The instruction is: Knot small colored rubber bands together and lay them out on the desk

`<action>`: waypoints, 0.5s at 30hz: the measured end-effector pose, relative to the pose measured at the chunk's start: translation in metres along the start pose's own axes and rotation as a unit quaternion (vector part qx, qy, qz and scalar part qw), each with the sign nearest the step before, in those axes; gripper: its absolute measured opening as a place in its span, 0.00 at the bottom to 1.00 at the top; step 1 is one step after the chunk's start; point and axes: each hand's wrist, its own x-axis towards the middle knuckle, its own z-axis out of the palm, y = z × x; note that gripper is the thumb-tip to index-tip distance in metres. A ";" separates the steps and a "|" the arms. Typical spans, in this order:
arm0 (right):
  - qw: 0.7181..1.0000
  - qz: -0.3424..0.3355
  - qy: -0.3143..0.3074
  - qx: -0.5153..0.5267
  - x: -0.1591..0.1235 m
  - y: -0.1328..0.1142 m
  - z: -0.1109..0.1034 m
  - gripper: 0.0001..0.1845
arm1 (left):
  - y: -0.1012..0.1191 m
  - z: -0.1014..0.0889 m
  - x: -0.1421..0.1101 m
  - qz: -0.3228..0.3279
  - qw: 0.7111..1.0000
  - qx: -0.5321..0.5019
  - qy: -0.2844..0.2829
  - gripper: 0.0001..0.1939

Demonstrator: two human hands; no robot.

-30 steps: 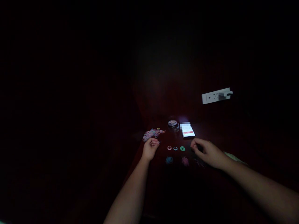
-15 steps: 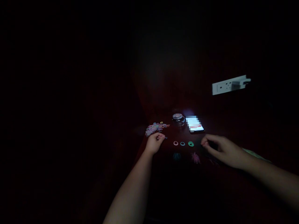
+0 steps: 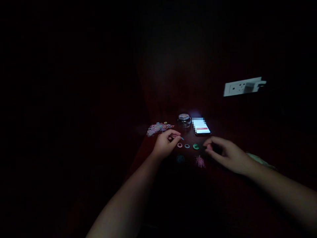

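The work looks partway along, judging by how the small bands lie on the dark desk (image 3: 168,175). A big mixed heap (image 3: 158,128) of coloured bands spreads near the desk's left side, just beyond the left hand (image 3: 165,143), and this seems to be the larger share left to handle. Nearer the person, two small piles lie apart from it, each of roughly one colour: a blue pile (image 3: 180,159), dim in the shadow, and a pink pile (image 3: 199,161) to its right. Above them sit three single rings in a row, a pink ring (image 3: 179,147), a blue ring (image 3: 187,147) and a thicker green ring (image 3: 196,144), well spaced and not touching. The left hand pinches a small blue band (image 3: 182,138) that sticks out from its fingertips above the pink and blue rings; that one is not yet put down. The right hand (image 3: 205,147) is loosely curled just beside the green ring, and whether it holds anything cannot be told. Behind the rings, a lidded jar (image 3: 184,120) stands beside a lit phone (image 3: 201,127). What the right hand and forearm cover is hidden.
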 end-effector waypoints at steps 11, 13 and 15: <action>1.000 -0.028 -0.003 -0.006 0.001 -0.015 0.005 0.07 | 0.047 0.019 -0.016 0.148 0.985 0.038 -0.075 0.03; 1.000 -0.027 -0.007 -0.005 0.000 -0.014 0.005 0.07 | 0.046 0.019 -0.016 0.142 0.986 0.041 -0.082 0.03; 1.000 -0.025 -0.011 -0.004 -0.001 -0.013 0.004 0.07 | 0.046 0.020 -0.016 0.138 0.985 0.045 -0.091 0.03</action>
